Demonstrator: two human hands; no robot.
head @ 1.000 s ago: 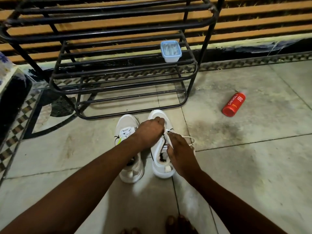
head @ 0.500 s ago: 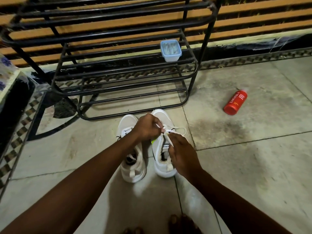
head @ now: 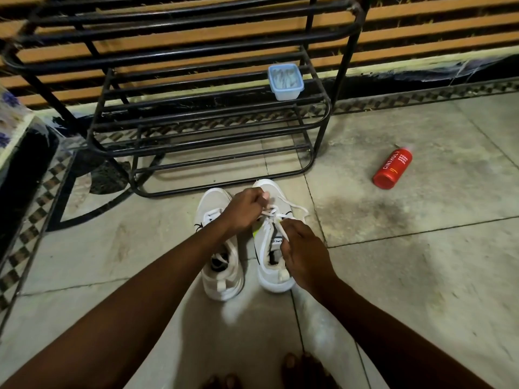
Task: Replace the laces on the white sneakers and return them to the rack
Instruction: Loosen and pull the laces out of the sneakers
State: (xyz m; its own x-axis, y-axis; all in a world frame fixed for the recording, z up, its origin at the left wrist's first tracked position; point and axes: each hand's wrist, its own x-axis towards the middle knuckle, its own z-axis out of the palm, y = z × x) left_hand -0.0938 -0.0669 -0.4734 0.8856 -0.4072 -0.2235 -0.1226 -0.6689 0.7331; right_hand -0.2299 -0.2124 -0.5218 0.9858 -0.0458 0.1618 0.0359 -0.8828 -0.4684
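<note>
Pale tiled floor point(head: 421, 290), dark stained patch right of centre, chequered border strip at the wall foot. Orange-and-dark slatted wall point(head: 435, 29) behind. Black metal rack point(head: 196, 56) standing on the floor against that wall.

1 small blue-rimmed tub point(head: 285, 81) on a lower rack shelf, right end; contents pale and streaky, too blurred to identify. 1 red bottle point(head: 392, 168) lying on its side on the floor, well right of the rack, label reading "foam body wash".

2 white sneakers side by side on the floor just in front of the rack, toes toward it: left sneaker point(head: 222, 282), right sneaker point(head: 276, 280). Left grip point(head: 244, 210) curled, pinching the white lace point(head: 297, 206) above the right sneaker's forefoot. Right grip point(head: 303, 248) curled, pinching another strand of the same lace over the tongue. Loose loop trailing off the shoe's right side. Bare toes point(head: 303, 369) at the bottom edge.
</note>
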